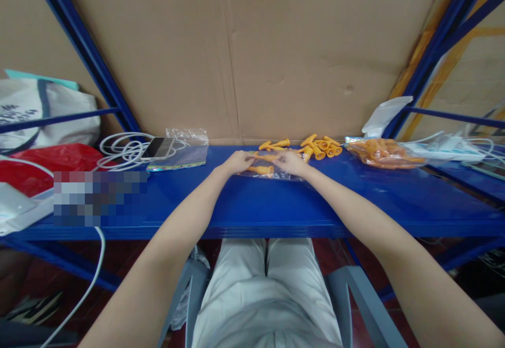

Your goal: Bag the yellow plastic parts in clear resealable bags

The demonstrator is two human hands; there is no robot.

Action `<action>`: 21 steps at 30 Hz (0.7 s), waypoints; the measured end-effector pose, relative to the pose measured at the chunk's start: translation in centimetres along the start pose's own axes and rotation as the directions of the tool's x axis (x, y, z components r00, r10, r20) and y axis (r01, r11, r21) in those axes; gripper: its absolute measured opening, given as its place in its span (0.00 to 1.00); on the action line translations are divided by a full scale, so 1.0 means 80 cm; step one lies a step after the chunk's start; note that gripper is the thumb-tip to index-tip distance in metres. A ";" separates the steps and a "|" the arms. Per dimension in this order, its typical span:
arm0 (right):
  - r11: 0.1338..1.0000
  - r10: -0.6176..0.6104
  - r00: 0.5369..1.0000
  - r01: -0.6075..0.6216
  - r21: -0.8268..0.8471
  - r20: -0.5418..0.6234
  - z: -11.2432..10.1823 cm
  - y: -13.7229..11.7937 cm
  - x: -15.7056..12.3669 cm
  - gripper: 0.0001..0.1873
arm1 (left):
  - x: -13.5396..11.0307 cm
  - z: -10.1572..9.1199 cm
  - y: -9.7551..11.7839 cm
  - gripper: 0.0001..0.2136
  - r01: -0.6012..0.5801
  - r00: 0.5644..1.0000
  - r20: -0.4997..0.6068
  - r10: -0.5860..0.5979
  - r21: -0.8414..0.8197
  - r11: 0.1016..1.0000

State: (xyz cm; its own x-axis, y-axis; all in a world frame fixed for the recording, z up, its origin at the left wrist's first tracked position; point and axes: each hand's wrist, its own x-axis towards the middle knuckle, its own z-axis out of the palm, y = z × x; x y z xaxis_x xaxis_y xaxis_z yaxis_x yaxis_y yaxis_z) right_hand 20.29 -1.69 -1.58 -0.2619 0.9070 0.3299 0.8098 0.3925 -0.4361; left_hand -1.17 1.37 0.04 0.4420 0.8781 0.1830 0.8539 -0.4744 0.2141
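Both my hands work over a clear plastic bag (290, 173) on the blue shelf, with orange plastic pieces in and on it. My left hand (239, 162) is closed at the bag's left edge, thumb and fingers pinched together. At its right, my right hand (291, 163) has its fingers closed around an orange plastic piece (265, 156) that lies between the two hands; its grip is partly hidden. Nearer to me, another orange piece with a flared end (262, 170) lies at the bag. Behind my right hand sits a pile of loose T-shaped orange pieces (320, 148).
A filled bag of orange pieces (381, 152) lies right on the blue shelf (252, 208). Leftward are a flat clear bag (185, 153), a phone (158, 147), a coiled white cable (118, 151) and a red bag (59, 159). Cardboard (252, 59) stands behind; blue posts (87, 48) flank it.
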 end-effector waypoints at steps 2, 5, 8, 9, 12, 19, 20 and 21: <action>0.977 -0.001 0.994 -0.023 0.211 0.110 0.003 0.003 0.001 0.16 | 0.000 0.000 0.000 0.20 -0.002 1.000 -0.006 0.002 0.001 1.000; 0.911 -0.014 0.986 -0.057 0.409 0.169 0.005 0.007 0.001 0.14 | -0.001 -0.002 0.002 0.18 -0.003 1.000 -0.018 0.003 0.004 1.000; 0.885 -0.028 0.985 -0.055 0.461 0.172 0.001 0.009 0.000 0.09 | -0.002 -0.002 0.004 0.18 -0.005 1.000 -0.026 0.005 0.007 1.000; 0.880 -0.038 0.981 -0.058 0.471 0.192 -0.001 0.009 -0.001 0.08 | -0.002 -0.002 0.003 0.18 -0.007 1.000 -0.026 0.007 0.009 1.000; 0.852 -0.098 0.963 -0.049 0.522 0.252 -0.004 0.009 -0.004 0.09 | 0.001 0.000 0.000 0.18 -0.028 0.999 -0.031 0.029 0.025 0.999; 0.923 -0.171 0.954 0.067 0.379 0.248 -0.013 -0.008 -0.008 0.13 | 0.006 0.003 -0.006 0.18 0.006 0.999 -0.054 -0.002 0.072 0.997; 0.957 -0.160 0.957 0.091 0.275 0.241 -0.018 -0.013 -0.010 0.13 | 0.005 0.003 -0.005 0.18 0.019 0.999 -0.052 -0.016 0.062 0.998; 0.984 -0.140 0.962 0.109 0.142 0.233 -0.024 -0.018 -0.011 0.12 | 0.005 0.003 -0.005 0.17 0.033 0.998 -0.052 -0.030 0.051 0.998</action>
State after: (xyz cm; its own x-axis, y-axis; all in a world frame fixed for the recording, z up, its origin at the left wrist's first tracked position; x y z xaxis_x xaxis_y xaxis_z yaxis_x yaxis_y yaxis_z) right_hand 20.36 -3.37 0.36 -0.4879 0.8534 0.1835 0.6936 0.5067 -0.5121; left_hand -1.26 1.93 -0.16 0.4012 0.8877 0.2258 0.8809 -0.4415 0.1707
